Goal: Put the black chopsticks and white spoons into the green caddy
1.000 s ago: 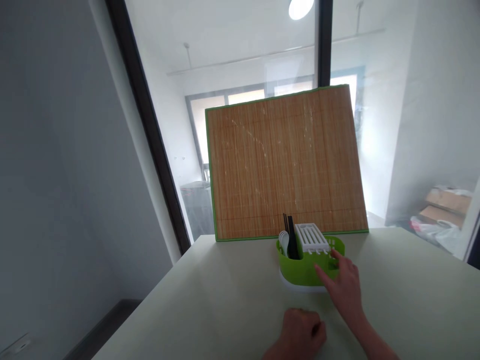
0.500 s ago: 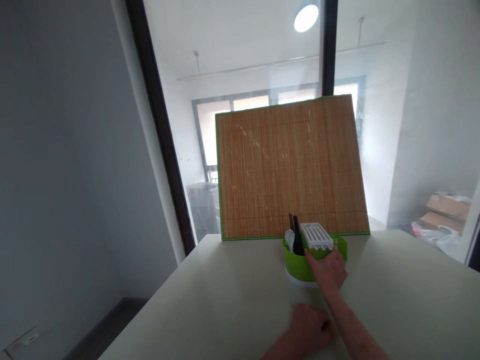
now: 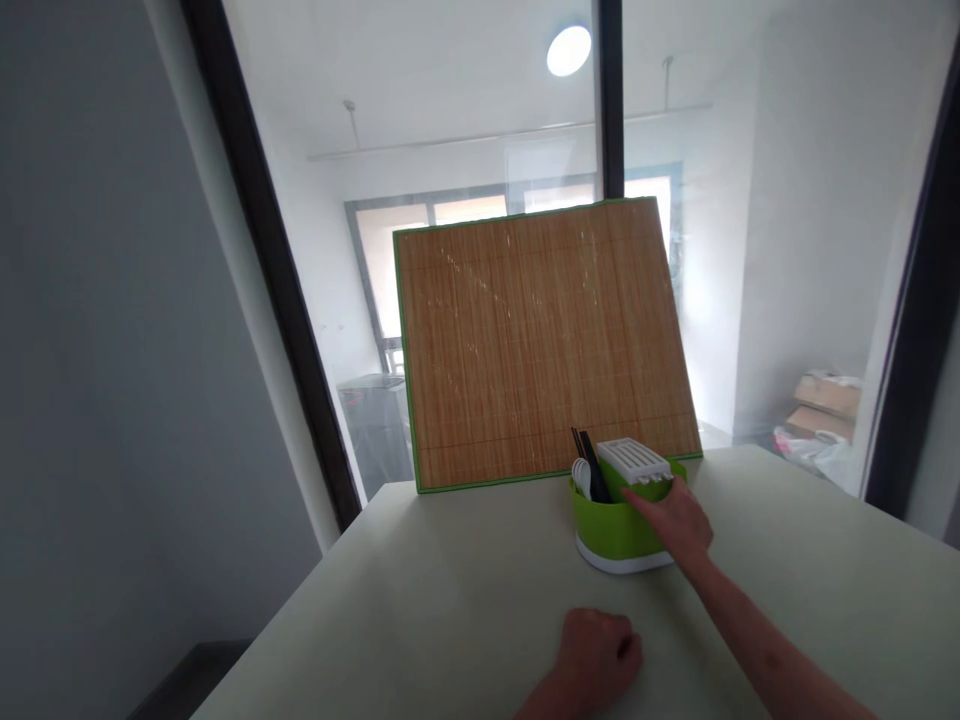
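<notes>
A green utensil holder (image 3: 616,530) with a white base stands on the table in front of the bamboo mat. White spoons or forks (image 3: 581,478) and a black-handled utensil (image 3: 596,477) rise from its left side. Its top carries a white slotted insert (image 3: 634,460) over a green box. My right hand (image 3: 681,520) grips the holder at its front right, thumb by the insert and fingers round the right side, partly hidden. My left hand (image 3: 600,652) rests on the table nearer to me, curled into a fist, apart from the holder.
A bamboo mat (image 3: 540,345) with a green border leans upright against the glass at the table's (image 3: 465,590) back edge. Behind the glass, cardboard boxes (image 3: 825,405) and plastic bags lie at the right. A grey wall (image 3: 135,350) runs along the left.
The utensil holder has shifted right relative to the mat and turned a little, with my right hand on it. The view has swung right. My left hand stays closed on the table.
</notes>
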Tool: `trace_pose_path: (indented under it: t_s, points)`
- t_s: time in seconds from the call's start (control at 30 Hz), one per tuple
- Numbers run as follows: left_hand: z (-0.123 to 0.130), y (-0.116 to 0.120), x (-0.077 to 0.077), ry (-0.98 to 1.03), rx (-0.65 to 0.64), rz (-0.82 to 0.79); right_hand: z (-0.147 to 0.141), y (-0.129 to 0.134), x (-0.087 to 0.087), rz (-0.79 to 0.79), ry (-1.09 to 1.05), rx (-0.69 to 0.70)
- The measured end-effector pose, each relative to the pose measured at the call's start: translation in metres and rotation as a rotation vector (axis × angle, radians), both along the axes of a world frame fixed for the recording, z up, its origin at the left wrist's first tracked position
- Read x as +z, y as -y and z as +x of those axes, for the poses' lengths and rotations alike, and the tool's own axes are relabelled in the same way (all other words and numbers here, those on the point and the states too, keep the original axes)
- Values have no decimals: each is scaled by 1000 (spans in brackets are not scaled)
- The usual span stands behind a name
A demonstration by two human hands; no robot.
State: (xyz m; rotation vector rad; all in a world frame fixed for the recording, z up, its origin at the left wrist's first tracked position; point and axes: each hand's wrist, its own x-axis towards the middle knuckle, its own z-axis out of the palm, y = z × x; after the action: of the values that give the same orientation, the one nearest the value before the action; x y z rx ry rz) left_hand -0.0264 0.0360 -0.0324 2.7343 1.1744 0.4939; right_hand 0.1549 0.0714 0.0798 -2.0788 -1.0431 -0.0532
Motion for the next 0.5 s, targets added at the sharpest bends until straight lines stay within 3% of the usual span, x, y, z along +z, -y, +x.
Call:
trace_pose_path:
  t_s: [0.33,0.5]
  points:
    - [6,-11,-12,-54,-4,-31,153,-11,13,-35,2,-89]
    - [16,-22,-14,-255,79,-167,222,-28,11,11,-9,-145]
